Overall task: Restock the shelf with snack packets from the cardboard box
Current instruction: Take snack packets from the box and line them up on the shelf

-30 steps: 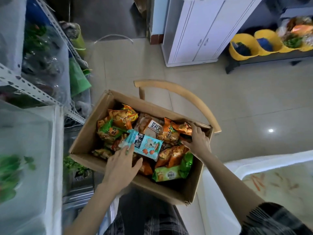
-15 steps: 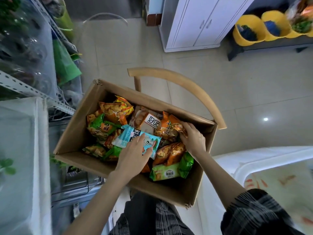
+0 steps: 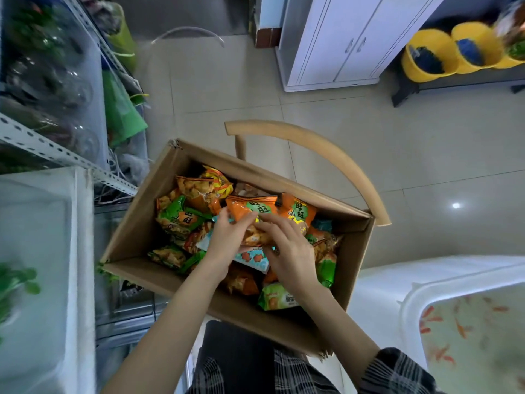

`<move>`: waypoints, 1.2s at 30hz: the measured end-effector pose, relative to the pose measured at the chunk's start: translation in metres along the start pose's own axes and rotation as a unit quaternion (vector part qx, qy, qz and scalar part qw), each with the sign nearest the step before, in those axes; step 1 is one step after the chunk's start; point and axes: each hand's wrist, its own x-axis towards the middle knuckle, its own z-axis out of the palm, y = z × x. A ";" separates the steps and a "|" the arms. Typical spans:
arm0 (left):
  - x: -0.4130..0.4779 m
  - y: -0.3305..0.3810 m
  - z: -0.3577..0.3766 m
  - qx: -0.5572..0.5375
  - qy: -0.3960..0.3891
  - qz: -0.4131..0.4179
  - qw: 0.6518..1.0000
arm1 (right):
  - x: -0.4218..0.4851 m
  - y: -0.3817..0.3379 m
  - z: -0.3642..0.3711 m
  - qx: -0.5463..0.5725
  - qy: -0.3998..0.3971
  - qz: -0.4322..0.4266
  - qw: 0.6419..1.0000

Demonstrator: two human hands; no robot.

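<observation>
Nearest: plaid sleeve on the right forearm, dark plaid clothing at bottom centre. Both bare forearms reach forward into the cardboard box.

Box: open top, sits on a wooden chair whose curved backrest arcs behind the far right rim. Filled with a loose heap of snack packets, mostly orange and green.

Left hand: fingers curled, pinching the near left edge of an orange snack packet at the middle of the heap. Right hand: fingers bent and laid over the same packet from the right, thumb low; grip from that side looks closed on it, though the underside is hidden. The two hands meet over this packet. A second orange packet lies just beside it on the right.

Under the hands: a light blue packet, partly covered. Near right corner of the box: a green packet. Left part: green-and-orange packet.

Left of box: metal shelf with perforated uprights, contents blurred behind clear plastic. Near right: white tub with fish.

Far: tiled floor, white cabinet, yellow buckets at far right.
</observation>
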 end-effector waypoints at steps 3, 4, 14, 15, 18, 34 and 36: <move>0.005 -0.002 -0.014 0.044 0.039 0.002 0.998 | -0.001 0.000 0.003 0.023 -0.071 -0.037 0.997; 0.006 -0.004 -0.019 0.050 0.048 0.003 0.998 | -0.002 0.002 0.003 0.037 -0.095 -0.030 0.994; 0.006 -0.018 -0.058 0.058 0.074 0.070 0.993 | 0.002 0.079 0.008 -0.001 -0.177 0.231 0.957; 0.006 -0.020 -0.059 0.059 0.076 0.074 0.993 | 0.006 0.083 0.014 -0.015 -0.190 0.243 0.951; 0.006 -0.025 -0.061 0.055 0.073 0.087 0.992 | 0.014 0.090 0.036 -0.022 -0.220 0.309 0.925; -0.021 -0.027 -0.098 0.025 0.119 0.128 0.984 | 0.036 0.079 0.081 0.135 -0.031 0.517 0.845; -0.027 -0.027 -0.104 0.026 0.128 0.141 0.981 | 0.037 0.076 0.081 0.132 -0.021 0.511 0.849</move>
